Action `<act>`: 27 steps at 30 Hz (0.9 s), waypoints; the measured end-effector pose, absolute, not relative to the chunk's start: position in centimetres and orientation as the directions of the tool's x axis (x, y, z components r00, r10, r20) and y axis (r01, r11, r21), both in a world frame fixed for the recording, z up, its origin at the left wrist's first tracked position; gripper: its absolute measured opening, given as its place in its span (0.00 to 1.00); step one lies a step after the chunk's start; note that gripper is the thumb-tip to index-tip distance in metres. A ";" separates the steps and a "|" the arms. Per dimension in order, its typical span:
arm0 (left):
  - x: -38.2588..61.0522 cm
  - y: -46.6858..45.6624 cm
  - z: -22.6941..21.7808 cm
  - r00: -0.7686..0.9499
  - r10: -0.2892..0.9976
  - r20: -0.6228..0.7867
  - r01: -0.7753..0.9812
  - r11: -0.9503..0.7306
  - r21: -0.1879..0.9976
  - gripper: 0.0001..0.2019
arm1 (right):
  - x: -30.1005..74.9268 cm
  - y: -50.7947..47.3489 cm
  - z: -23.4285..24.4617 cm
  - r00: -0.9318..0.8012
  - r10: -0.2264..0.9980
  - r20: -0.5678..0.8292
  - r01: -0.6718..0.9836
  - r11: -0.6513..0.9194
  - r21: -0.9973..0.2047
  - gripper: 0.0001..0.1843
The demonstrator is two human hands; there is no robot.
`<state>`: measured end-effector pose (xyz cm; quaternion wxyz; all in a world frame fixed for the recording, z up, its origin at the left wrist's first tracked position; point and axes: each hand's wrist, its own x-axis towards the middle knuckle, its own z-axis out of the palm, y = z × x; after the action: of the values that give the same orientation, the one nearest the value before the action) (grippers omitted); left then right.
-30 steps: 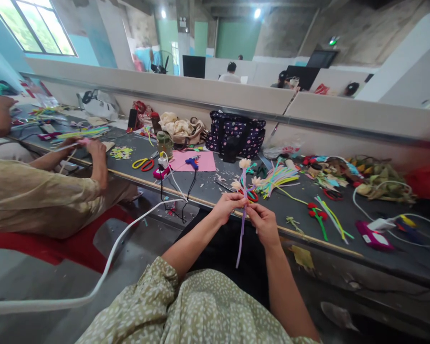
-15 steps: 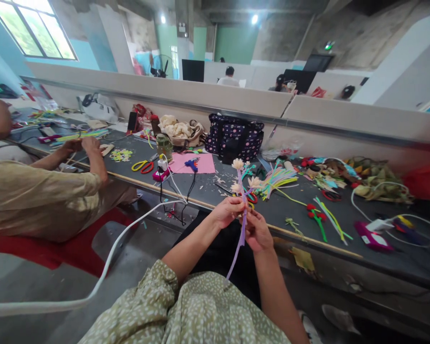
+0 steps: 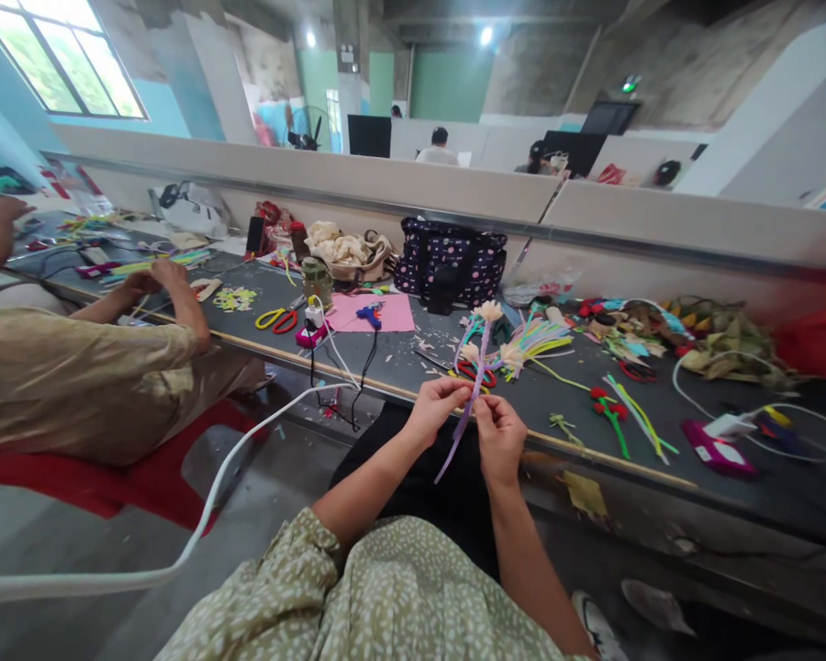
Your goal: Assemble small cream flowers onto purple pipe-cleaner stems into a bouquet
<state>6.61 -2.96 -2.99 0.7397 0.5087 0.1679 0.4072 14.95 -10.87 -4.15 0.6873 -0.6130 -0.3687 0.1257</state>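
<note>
Between my hands is a pipe-cleaner flower [image 3: 483,353] with a purple stem and several cream blossoms at its top. My left hand [image 3: 437,410] pinches the stem from the left side. From the right, my right hand [image 3: 501,436] closes its thumb and fingers on the same stem, just below. The loose lower end of the stem hangs down and to the left, over my lap. Behind the flower, red-handled scissors [image 3: 483,375] and a bundle of coloured pipe cleaners [image 3: 541,341] lie on the table, partly covered by the blossoms.
On the dark table [image 3: 399,358] are a blue glue gun [image 3: 370,317] on pink paper, yellow-and-red scissors [image 3: 276,319], a dotted bag [image 3: 450,262], a red-and-green pipe-cleaner piece [image 3: 612,418] and a magenta power strip [image 3: 718,450]. A white cable [image 3: 230,468] crosses at left, near a co-worker's sleeve [image 3: 144,340].
The flower has shifted slightly right and tilted, its blossoms leaning right and its tail end rising. Both my hands keep hold of the stem. The co-worker's hands moved a little.
</note>
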 end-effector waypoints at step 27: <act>5.7 -2.4 -0.7 0.609 0.750 0.258 -0.429 0.037 0.903 0.11 | 15.9 -12.2 -1.8 0.441 0.808 0.389 0.458 0.170 -0.872 0.14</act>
<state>5.71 -2.45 -0.65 0.7054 0.5539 0.1452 0.4178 15.89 -12.18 -1.80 0.5735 -0.6259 -0.5061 0.1526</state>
